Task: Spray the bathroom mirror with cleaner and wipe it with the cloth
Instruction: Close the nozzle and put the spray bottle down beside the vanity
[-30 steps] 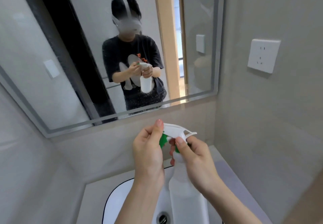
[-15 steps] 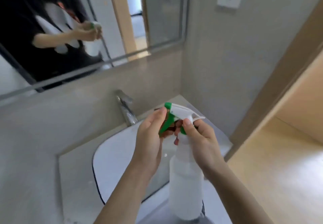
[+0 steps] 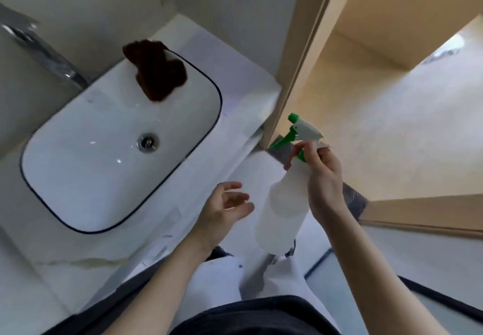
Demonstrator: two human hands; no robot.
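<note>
Having released spray bottle (image 3: 283,204), left hand (image 3: 222,208)

A single head-worn camera looks steeply down from close above the sink (image 3: 78,177) and its tabletop (image 3: 243,78). The left hand (image 3: 222,211) and right hand (image 3: 324,185) reach in from the bottom edge, with a doorway (image 3: 392,125) at right.

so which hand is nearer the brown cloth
Left. The left hand hovers open over the counter below the brown cloth on the sink rim; the right hand holds the spray bottle farther away.
</note>
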